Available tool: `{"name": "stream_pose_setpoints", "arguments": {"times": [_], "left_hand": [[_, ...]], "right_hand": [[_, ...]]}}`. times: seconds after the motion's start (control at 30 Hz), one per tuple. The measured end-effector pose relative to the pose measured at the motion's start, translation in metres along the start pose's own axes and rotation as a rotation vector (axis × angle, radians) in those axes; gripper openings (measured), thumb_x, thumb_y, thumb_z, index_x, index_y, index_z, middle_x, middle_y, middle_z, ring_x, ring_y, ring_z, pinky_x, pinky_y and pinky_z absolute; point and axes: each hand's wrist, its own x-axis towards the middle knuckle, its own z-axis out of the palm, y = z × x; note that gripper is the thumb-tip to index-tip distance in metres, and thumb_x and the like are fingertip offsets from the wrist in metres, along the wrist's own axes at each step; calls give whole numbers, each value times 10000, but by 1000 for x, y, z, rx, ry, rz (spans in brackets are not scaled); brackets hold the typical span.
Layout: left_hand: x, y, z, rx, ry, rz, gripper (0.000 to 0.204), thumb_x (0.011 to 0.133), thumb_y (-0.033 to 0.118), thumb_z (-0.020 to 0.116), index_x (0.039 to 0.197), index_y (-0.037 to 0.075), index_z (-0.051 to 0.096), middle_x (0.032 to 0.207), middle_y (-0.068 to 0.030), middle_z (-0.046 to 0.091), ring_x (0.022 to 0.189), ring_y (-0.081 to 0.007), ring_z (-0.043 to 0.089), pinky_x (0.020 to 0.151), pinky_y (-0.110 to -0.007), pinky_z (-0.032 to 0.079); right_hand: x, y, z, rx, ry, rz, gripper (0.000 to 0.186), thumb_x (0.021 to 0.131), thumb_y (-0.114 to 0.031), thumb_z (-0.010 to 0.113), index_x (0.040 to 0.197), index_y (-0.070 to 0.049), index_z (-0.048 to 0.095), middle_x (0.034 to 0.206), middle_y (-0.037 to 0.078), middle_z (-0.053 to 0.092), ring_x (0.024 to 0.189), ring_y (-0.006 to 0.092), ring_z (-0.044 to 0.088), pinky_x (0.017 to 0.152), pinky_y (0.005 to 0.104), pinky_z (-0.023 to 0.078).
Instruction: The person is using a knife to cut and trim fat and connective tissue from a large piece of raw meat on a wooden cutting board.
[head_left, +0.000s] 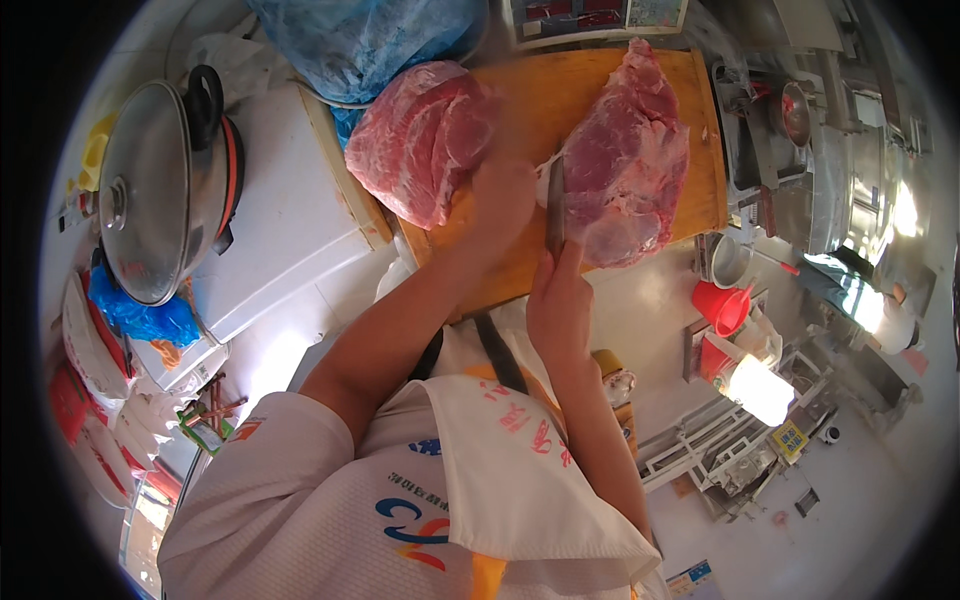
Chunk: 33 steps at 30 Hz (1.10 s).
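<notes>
A large slab of raw meat (pixel 625 165) lies on the right half of a wooden cutting board (pixel 705 150). My right hand (pixel 560 310) is closed round the handle of a knife (pixel 556 210), whose blade points away from me along the slab's left edge. A little white fat or membrane shows beside the blade. My left hand (pixel 503 195) is smeared by motion, between the knife and a second big piece of raw meat (pixel 420 140) at the board's left. Its fingers cannot be made out.
Blue plastic bags (pixel 370 45) lie behind the left meat. A lidded pan (pixel 150 195) stands on a white surface (pixel 290 190) at the left. Metal utensils and a red bucket (pixel 722 305) are on the right. A scale-like device (pixel 600 20) sits beyond the board.
</notes>
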Motion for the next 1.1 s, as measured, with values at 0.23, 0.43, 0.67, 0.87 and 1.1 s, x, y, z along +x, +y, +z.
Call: {"name": "stream_pose_setpoints", "arguments": {"times": [0.23,0.43,0.67,0.87,1.1], "left_hand": [[-3,-8,-6,65,13,46,207,878,46,623,847,-7,820,718,-167,740,699,-237,730,696,-379,551],[-5,-13,-9,148,10,99,185,893,41,644,856,-3,820,747,-176,743,728,-252,743,702,-396,558],[-7,4,-14,75,-33,46,169,924,101,702,847,-2,812,769,-202,739,740,-289,743,723,-409,565],[-12,-14,-17,274,-9,160,201,926,134,676,886,1,821,784,-237,735,723,-320,737,718,-435,558],[-29,2,-19,51,-7,-115,192,878,99,641,856,8,809,731,-211,714,696,-308,733,710,-442,554]], "right_hand": [[-58,41,6,5,-1,-42,247,1169,-232,531,1325,-44,491,1072,303,756,911,564,710,729,612,566],[-54,18,-27,135,74,-37,257,1165,-224,541,1351,-50,501,1098,301,743,934,560,705,752,617,546],[25,3,-1,-22,192,-187,208,1163,-209,539,1266,-31,510,934,328,716,856,590,678,700,659,504],[-25,16,-6,5,15,-110,206,1165,-228,518,1243,-39,490,918,348,718,861,602,677,716,684,509],[0,-2,-8,-130,1,-57,202,1165,-225,519,1247,-45,476,926,336,726,876,596,684,699,668,520]]}}
